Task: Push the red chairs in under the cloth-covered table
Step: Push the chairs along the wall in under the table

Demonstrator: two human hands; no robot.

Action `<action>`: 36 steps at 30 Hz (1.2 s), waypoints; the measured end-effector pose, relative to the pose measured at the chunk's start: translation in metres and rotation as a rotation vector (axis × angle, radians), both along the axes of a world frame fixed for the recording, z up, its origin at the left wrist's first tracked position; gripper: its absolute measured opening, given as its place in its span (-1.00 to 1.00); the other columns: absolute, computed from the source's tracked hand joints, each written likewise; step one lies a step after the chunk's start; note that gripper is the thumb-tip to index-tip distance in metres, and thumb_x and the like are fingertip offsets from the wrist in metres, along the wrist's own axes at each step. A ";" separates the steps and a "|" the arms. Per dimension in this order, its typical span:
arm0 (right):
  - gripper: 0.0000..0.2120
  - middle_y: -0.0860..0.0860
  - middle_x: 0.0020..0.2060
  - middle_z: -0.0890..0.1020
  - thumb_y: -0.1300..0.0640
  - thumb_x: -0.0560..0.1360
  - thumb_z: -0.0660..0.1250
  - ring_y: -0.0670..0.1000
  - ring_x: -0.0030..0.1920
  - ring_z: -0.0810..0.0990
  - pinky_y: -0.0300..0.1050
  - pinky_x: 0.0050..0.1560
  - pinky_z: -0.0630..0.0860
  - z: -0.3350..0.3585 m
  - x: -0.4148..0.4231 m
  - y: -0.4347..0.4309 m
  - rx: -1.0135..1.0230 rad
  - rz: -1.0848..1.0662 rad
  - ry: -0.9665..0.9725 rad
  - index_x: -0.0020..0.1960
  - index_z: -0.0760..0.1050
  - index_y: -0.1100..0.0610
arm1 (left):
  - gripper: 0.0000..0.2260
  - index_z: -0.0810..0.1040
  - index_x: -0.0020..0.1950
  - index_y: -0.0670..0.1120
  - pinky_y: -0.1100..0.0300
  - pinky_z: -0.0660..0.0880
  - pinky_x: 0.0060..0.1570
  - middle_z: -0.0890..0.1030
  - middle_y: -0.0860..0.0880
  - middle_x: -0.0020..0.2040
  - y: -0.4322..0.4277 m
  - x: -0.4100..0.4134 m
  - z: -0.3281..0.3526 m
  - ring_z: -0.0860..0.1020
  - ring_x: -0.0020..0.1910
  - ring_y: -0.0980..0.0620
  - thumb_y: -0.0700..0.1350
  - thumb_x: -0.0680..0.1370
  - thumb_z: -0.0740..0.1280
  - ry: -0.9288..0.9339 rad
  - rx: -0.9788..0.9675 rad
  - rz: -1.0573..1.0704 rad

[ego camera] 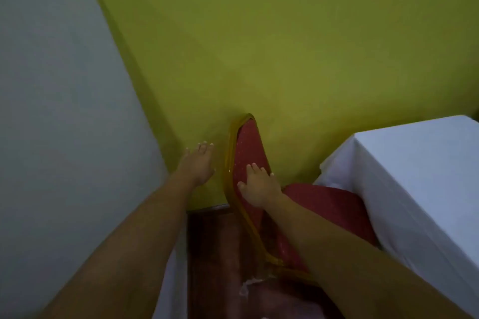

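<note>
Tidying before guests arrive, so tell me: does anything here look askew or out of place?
The red chair stands out from the white table, seat only partly under the cloth. Nothing looks spilled or damaged.

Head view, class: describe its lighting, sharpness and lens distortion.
Head view: dim, even light with no glare; soft throughout, with the left hand smeared, the right hand on the chair back clearer; wide-angle lens tilts the wall and table edges.
</note>
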State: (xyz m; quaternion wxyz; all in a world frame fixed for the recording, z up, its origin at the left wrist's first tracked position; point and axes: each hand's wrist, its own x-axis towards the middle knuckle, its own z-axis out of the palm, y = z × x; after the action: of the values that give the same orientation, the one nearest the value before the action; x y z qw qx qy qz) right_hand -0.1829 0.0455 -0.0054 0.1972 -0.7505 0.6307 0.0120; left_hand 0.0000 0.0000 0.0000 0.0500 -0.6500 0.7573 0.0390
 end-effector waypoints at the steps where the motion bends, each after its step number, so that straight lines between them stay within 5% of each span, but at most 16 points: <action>1: -0.36 0.12 0.54 0.02 -0.09 0.60 0.03 0.18 0.51 0.06 0.18 0.45 0.04 0.000 0.005 -0.007 -0.010 -0.002 -0.030 0.54 -0.07 0.20 | -0.33 -0.08 0.54 -0.12 -0.11 0.00 0.47 -0.01 -0.13 0.57 -0.005 0.000 -0.001 -0.01 0.54 -0.07 0.02 0.58 0.22 -0.008 -0.002 0.006; 7: -0.32 0.10 0.53 0.13 -0.08 0.57 0.15 0.20 0.44 0.24 0.13 0.38 0.24 0.000 0.038 -0.038 -0.005 -0.076 -0.203 0.54 -0.04 0.17 | -0.34 -0.08 0.54 -0.11 -0.08 -0.02 0.46 -0.02 -0.12 0.57 -0.045 0.009 -0.003 -0.02 0.54 -0.06 -0.08 0.57 0.23 -0.038 -0.011 -0.068; 19: -0.18 0.08 0.54 0.08 -0.11 0.48 0.27 0.14 0.49 0.12 0.06 0.41 0.19 -0.021 0.066 -0.103 0.042 -0.443 -0.427 0.54 -0.08 0.15 | -0.42 -0.01 0.54 -0.13 -0.12 -0.07 0.47 0.04 -0.15 0.56 -0.184 -0.017 0.007 0.00 0.53 -0.09 -0.20 0.58 0.18 -0.065 -0.067 -0.413; 27: -0.21 0.06 0.53 0.10 0.01 0.47 0.27 0.13 0.46 0.22 0.08 0.32 0.29 -0.020 0.079 -0.131 0.086 -0.598 -0.387 0.55 -0.09 0.13 | -0.42 0.13 0.52 -0.06 -0.08 0.02 0.47 0.15 -0.11 0.54 -0.238 -0.020 -0.009 0.09 0.52 -0.09 -0.14 0.55 0.27 -0.092 -0.077 -0.794; 36: -0.17 0.06 0.55 0.04 -0.01 0.47 0.24 0.16 0.39 0.35 0.05 0.27 0.38 -0.011 0.067 -0.126 0.148 -0.497 -0.351 0.55 -0.18 0.13 | -0.35 0.18 0.50 -0.12 -0.01 0.11 0.45 0.17 -0.15 0.52 -0.240 -0.018 -0.026 0.20 0.49 -0.10 -0.02 0.49 0.38 0.120 -0.030 -0.793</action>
State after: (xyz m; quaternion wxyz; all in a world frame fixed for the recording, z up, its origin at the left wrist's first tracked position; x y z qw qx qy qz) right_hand -0.1160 -0.0806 -0.0166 0.3541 -0.5475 0.7486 -0.1203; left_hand -0.0180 -0.2404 -0.0263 0.0072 -0.3047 0.9514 0.0436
